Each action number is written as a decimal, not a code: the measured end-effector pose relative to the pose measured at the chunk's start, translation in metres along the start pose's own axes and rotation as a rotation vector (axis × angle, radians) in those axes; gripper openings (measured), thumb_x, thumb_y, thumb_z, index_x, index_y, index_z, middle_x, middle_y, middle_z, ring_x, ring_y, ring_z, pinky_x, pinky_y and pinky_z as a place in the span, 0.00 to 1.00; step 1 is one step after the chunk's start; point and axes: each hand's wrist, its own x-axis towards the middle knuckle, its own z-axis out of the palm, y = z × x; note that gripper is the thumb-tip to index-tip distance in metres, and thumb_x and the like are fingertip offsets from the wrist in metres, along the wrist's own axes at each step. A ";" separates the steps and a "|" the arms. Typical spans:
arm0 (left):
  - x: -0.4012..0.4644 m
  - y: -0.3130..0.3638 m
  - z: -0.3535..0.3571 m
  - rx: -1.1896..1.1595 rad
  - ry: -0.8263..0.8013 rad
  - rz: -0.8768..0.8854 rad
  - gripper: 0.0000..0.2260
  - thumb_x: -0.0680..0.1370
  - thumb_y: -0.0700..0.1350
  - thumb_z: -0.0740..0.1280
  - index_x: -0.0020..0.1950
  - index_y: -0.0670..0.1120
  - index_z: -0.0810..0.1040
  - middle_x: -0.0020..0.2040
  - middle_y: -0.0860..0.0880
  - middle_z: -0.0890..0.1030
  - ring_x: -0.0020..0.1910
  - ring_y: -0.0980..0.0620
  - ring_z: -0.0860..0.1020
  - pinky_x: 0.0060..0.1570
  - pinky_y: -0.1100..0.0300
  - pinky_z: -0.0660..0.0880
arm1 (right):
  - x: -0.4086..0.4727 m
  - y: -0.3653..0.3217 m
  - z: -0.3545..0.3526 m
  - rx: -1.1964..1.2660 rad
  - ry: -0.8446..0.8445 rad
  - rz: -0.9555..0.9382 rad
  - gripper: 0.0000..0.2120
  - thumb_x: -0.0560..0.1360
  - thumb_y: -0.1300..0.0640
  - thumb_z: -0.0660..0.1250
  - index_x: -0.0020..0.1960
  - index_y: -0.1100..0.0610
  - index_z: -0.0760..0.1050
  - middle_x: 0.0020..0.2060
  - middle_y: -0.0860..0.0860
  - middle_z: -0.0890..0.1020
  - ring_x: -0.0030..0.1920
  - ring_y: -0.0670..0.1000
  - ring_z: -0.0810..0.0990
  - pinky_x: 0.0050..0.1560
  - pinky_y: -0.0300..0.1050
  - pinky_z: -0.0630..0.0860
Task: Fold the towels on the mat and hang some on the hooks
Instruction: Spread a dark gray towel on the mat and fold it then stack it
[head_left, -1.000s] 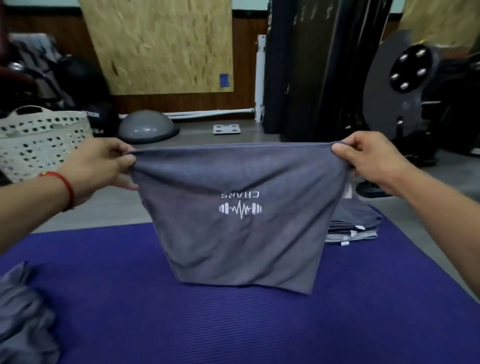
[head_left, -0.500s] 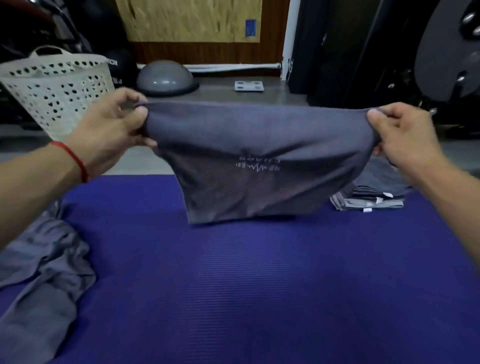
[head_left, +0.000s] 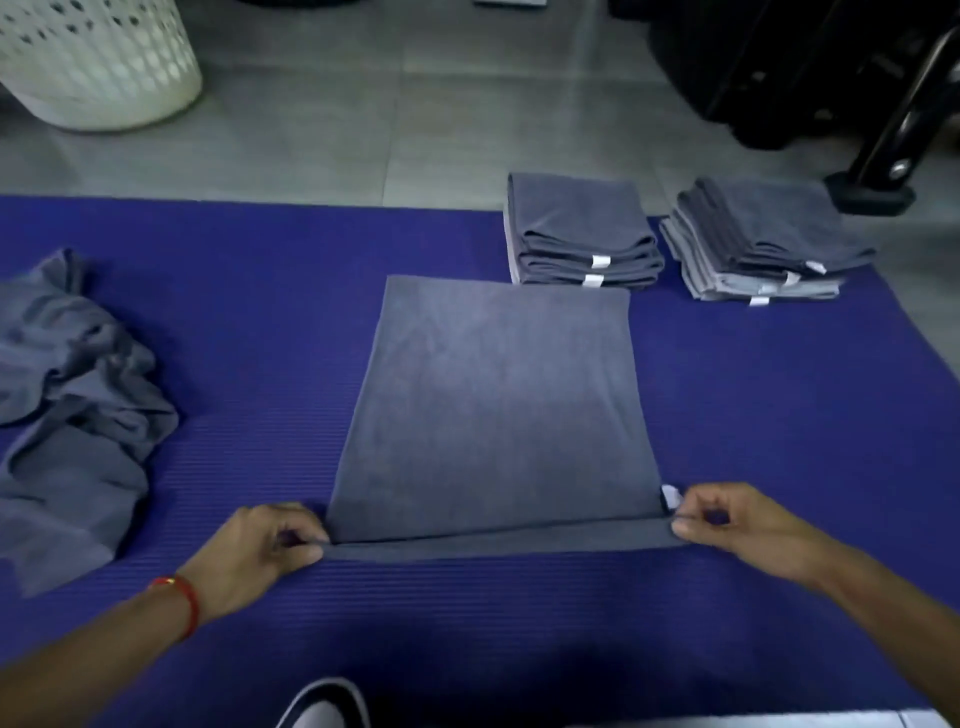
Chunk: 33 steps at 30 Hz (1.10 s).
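Folding is the step in hand: one grey towel (head_left: 493, 405) lies flat at the centre of the frame on the blue mat (head_left: 519, 623), its near edge doubled. At upper left a white perforated basket (head_left: 98, 62) stands on the floor off the mat; its inside is out of view, so what it holds cannot be told. Below it, at the left edge, a heap of unfolded towels (head_left: 67, 410) waits on the mat. The left hand (head_left: 260, 556), lower left of centre, pinches the towel's near-left corner between thumb and fingers; the right hand (head_left: 737, 525), lower right, pinches the near-right corner beside a small white label (head_left: 671, 496). Likely next, both corners go up and away to meet the far edge, kept level so the sides line up. At upper right sit two stacks of folded towels (head_left: 582, 234), partly overhanging the mat's far edge. No hooks show.
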 end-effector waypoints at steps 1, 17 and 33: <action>-0.005 -0.004 0.000 0.036 -0.004 0.038 0.10 0.74 0.40 0.76 0.44 0.57 0.84 0.46 0.57 0.84 0.43 0.55 0.83 0.45 0.61 0.76 | -0.008 0.004 0.003 -0.052 -0.067 0.007 0.07 0.75 0.56 0.76 0.38 0.49 0.83 0.40 0.53 0.84 0.41 0.43 0.79 0.47 0.36 0.75; 0.084 0.037 -0.037 0.286 -0.027 0.151 0.17 0.73 0.33 0.65 0.54 0.49 0.85 0.49 0.62 0.83 0.45 0.68 0.78 0.55 0.66 0.75 | 0.055 -0.024 -0.022 -0.363 0.136 0.041 0.14 0.80 0.45 0.67 0.38 0.50 0.80 0.32 0.44 0.83 0.34 0.43 0.81 0.42 0.41 0.77; 0.299 0.082 -0.062 -0.605 0.504 -0.358 0.13 0.74 0.56 0.73 0.45 0.46 0.83 0.43 0.49 0.82 0.43 0.50 0.79 0.48 0.53 0.77 | 0.238 -0.045 -0.071 0.325 0.781 0.241 0.13 0.78 0.48 0.69 0.40 0.54 0.76 0.39 0.51 0.80 0.42 0.51 0.77 0.46 0.48 0.75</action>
